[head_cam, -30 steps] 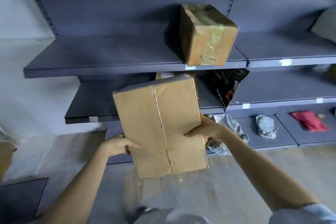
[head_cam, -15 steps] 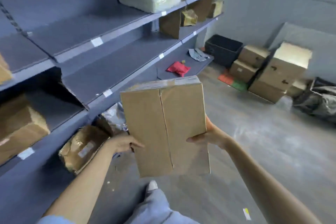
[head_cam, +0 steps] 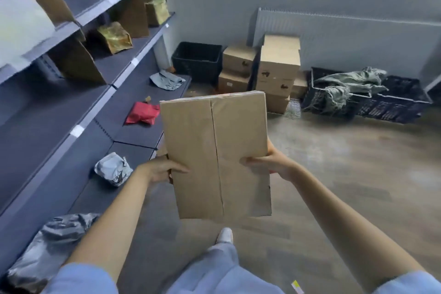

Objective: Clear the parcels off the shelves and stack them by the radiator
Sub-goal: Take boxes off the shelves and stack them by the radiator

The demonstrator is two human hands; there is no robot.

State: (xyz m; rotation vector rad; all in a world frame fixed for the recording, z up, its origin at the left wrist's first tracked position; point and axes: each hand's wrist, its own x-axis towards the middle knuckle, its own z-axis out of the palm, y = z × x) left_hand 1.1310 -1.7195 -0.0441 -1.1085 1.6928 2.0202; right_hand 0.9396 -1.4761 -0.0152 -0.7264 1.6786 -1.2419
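Carrying 1 box (head_cam: 216,157) upright at chest height, left hand (head_cam: 160,169) and right hand (head_cam: 270,164) each clamped on a side edge for balance; heading toward stacked boxes (head_cam: 278,67) below radiator (head_cam: 346,31) at 1 o'clock.

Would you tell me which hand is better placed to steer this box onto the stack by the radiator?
Right, probably. Both hands grip the box, but the right hand is on the side facing the stack under the radiator; the left hand is beside the shelves.
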